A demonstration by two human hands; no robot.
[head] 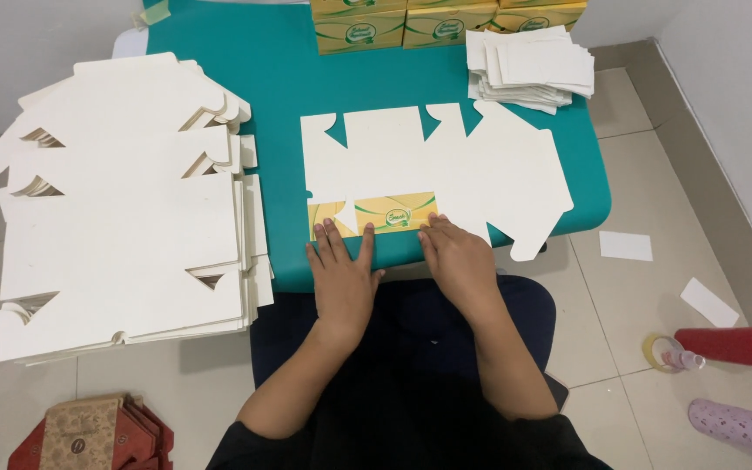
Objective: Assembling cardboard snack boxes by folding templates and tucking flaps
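Head view: flat palms (345, 274) (459, 261) on smooth die-cut cardboard blank (446, 165).

Both hands, left hand (344, 277) and right hand (460, 261), press the folded box flap (374, 214) flat.

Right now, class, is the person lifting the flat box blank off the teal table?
No: the box blank lies flat on the teal table, with the left hand and right hand pressing its folded yellow flap down.
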